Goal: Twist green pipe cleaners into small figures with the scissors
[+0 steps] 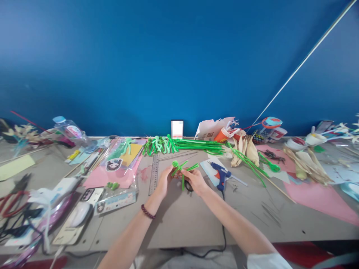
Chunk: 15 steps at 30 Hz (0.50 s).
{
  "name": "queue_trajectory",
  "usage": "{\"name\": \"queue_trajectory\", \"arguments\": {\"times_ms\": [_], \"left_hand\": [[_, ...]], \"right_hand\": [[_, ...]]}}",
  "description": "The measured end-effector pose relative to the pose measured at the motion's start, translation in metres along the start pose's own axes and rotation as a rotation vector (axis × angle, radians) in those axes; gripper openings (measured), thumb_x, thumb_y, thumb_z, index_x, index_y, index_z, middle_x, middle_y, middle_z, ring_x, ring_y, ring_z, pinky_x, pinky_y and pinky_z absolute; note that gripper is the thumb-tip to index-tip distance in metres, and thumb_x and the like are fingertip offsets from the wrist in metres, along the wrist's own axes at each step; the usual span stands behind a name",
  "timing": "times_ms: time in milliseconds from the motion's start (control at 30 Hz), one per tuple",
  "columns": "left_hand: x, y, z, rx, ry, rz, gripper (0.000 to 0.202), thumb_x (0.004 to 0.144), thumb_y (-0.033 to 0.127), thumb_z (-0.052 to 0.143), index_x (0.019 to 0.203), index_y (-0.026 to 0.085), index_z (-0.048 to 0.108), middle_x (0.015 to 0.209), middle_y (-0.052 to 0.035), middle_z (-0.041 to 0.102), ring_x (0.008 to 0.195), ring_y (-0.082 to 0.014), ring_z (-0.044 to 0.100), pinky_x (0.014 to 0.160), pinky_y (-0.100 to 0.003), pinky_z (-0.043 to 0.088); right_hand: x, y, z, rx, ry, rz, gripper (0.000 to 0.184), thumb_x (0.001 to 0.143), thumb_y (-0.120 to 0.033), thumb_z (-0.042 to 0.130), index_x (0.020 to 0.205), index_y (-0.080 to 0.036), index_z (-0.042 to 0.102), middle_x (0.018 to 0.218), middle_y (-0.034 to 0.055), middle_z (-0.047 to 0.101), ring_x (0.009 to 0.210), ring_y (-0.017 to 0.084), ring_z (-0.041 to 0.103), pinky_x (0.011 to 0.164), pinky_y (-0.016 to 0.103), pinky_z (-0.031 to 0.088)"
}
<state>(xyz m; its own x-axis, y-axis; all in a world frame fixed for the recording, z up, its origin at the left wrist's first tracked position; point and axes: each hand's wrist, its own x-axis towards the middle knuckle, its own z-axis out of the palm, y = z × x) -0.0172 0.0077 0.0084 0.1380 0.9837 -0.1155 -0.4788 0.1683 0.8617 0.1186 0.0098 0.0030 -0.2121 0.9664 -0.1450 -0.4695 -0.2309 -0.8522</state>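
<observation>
- Wirework [180,168], green and fuzzy, is being held above the desk [182,220], between near and far edges.
- Left hand [165,179] is pinching near its round knob [175,163].
- Right hand [197,182] seems to be gripping its strands [193,166].

1. Left forearm [134,228] slants up and inward; left hand [166,178] curls its fingers in a pinch.
2. Right forearm [237,222] angles inward; right hand [198,181] pinches near the left.

Open tabletop [185,224] — ruler [153,175] left, glue gun [221,174] right
</observation>
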Motion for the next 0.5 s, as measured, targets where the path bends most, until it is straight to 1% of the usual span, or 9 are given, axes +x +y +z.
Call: {"name": "queue_trajectory", "arguments": {"times_ms": [100, 200, 300, 500], "left_hand": [[0.0004, -0.0018, -0.0008, -0.023, -0.015, -0.007, 0.024, 0.070, 0.040, 0.063, 0.070, 0.016, 0.065, 0.071, -0.0038, 0.065, 0.068, -0.0162, 0.059, 0.065, -0.028, 0.043], [0.0008, -0.0014, -0.0005, 0.079, 0.046, 0.032, 0.021, 0.066, 0.037, 0.068, 0.070, 0.016, 0.066, 0.070, -0.0030, 0.065, 0.067, -0.0157, 0.058, 0.066, -0.028, 0.043], [0.0010, 0.0000, 0.0002, 0.177, 0.107, 0.072, 0.018, 0.062, 0.033, 0.072, 0.069, 0.017, 0.068, 0.065, -0.0018, 0.064, 0.062, -0.0140, 0.055, 0.063, -0.027, 0.041], [0.0013, 0.0003, 0.0005, 0.186, 0.137, 0.080, 0.019, 0.059, 0.031, 0.075, 0.067, 0.016, 0.068, 0.063, -0.0014, 0.064, 0.058, -0.0121, 0.053, 0.060, -0.026, 0.041]], "right_hand": [[-0.0009, -0.0023, 0.0010, 0.023, 0.025, 0.009, 0.024, 0.056, -0.034, 0.080, 0.066, -0.015, 0.069, 0.062, 0.0024, 0.067, 0.060, 0.013, 0.061, 0.064, 0.025, 0.050], [-0.0003, -0.0020, 0.0002, 0.039, 0.021, 0.022, 0.025, 0.057, -0.035, 0.079, 0.065, -0.015, 0.068, 0.062, 0.0021, 0.066, 0.059, 0.013, 0.061, 0.063, 0.024, 0.050], [0.0006, -0.0004, -0.0006, 0.036, 0.029, 0.034, 0.026, 0.058, -0.037, 0.079, 0.066, -0.016, 0.066, 0.062, 0.0015, 0.065, 0.059, 0.012, 0.060, 0.062, 0.023, 0.050], [0.0027, 0.0025, -0.0030, 0.017, 0.140, 0.051, 0.033, 0.053, -0.038, 0.081, 0.066, -0.016, 0.061, 0.061, 0.0000, 0.063, 0.056, 0.011, 0.058, 0.058, 0.022, 0.049]]}}
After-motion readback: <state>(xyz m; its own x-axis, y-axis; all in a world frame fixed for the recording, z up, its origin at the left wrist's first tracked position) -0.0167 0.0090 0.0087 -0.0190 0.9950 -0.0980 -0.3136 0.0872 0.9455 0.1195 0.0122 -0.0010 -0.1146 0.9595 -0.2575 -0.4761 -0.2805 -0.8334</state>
